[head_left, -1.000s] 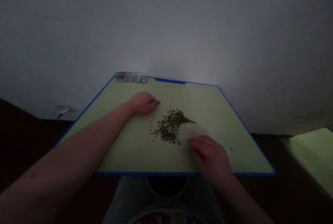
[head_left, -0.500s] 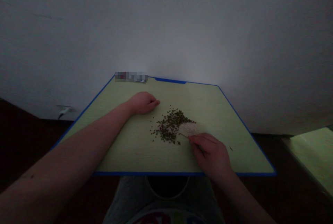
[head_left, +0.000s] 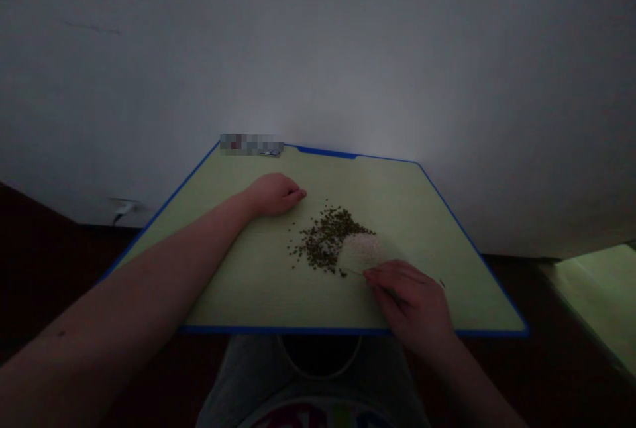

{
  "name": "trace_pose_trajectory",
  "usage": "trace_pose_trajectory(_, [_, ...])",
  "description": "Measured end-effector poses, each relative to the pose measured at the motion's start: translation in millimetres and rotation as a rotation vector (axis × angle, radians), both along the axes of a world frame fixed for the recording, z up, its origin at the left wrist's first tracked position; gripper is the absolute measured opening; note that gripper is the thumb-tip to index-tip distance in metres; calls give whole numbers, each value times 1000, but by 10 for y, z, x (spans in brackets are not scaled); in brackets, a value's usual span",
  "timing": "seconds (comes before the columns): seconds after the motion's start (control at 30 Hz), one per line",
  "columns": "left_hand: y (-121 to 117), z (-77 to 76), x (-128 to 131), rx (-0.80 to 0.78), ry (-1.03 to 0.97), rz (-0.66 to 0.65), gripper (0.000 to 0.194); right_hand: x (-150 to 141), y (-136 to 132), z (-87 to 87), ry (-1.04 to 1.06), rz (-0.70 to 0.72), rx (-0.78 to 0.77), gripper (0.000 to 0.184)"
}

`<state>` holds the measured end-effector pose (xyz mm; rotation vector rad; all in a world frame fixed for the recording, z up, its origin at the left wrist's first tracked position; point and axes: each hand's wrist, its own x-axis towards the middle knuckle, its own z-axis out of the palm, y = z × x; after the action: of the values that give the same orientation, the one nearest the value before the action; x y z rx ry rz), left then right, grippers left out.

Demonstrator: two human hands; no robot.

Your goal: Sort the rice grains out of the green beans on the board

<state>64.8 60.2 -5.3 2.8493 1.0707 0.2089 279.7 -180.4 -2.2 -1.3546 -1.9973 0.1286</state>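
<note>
A loose pile of small dark green-brown pellets or seeds (head_left: 328,232) lies on the light wood-grain tabletop (head_left: 258,289). Against its right side is a heap of pale, fine grains (head_left: 362,248). My right hand (head_left: 410,299) is closed in a pinch around a thin, needle-like pick (head_left: 354,272), whose tip points left to the pile's near edge beside a small dark clump (head_left: 342,273). My left hand (head_left: 275,194) rests on the table beyond the pile's left side, fingers curled and thumb tucked in, with nothing visible in it.
A blurred item (head_left: 251,144) sits at the table's far left corner. A small dark sliver (head_left: 442,283) lies right of my right hand. Blue edging (head_left: 298,330) borders the table, and a wall (head_left: 318,50) stands behind it. A dark round container (head_left: 320,355) is below the near edge.
My right hand has moved slightly right and toward me, drawing the pick's tip away from the pale grains' left edge. My left hand stays put.
</note>
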Motion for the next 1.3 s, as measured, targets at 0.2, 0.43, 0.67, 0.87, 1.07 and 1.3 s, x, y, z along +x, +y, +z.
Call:
trace_pose_trajectory(0.2, [3,-1,-4,-3,-20,-12,55,-34,59,7,-3,37,-8,21])
trace_pose_trajectory(0.43, [26,-31,-12,-14,-35,5,56,-13,-62,46,-7,52,-4,21])
trace_pose_trajectory(0.67, [14,-22,-9,-10,-34,6,55,3,-76,28,7,7,10,20])
trace_pose_trajectory(0.87, [10,-16,-15,-18,-37,3,55,-2,6,12,-34,45,9,20])
trace_pose_trajectory(1.07, [8,-12,-13,-5,-24,-3,55,-6,-38,21,-28,32,27,20])
trace_pose_trajectory(1.3, [20,-23,-9,10,-1,1,57,10,-95,20,-12,97,15,23])
